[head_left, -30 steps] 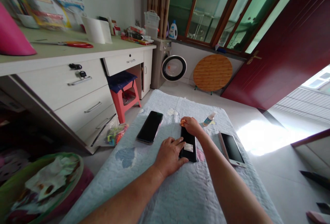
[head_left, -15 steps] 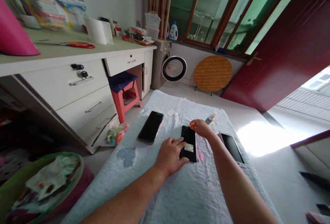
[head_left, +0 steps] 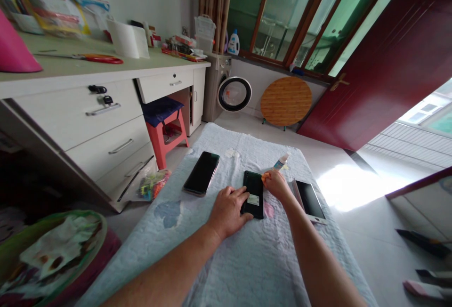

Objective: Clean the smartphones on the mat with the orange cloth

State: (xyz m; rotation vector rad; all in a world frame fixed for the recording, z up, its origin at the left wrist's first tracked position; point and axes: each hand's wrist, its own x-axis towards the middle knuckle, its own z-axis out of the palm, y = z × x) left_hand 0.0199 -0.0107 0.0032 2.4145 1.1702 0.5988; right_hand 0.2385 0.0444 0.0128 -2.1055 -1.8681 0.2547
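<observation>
A black phone lies on the light blue quilted cover, a white label on its upper side. My left hand holds it by the left side and lower edge, fingers on the surface and thumb at the bottom. Pinched in my right hand is a small orange cloth, mostly hidden by the fingers, at the phone's upper right edge. Just beyond this hand lies a spray bottle with a white top. Another dark-screened phone rests to the left. A tablet-like device with a pale frame lies right of my right forearm.
The quilted cover spreads beneath the devices. A desk with drawers stands left, a red stool under it. A waste bin is at lower left. Farther back are a washing machine and a round wooden tabletop.
My right hand has moved with the orange cloth from the phone's top corner down to its upper right edge. My left hand stays on the phone. The whole view has shifted slightly.
</observation>
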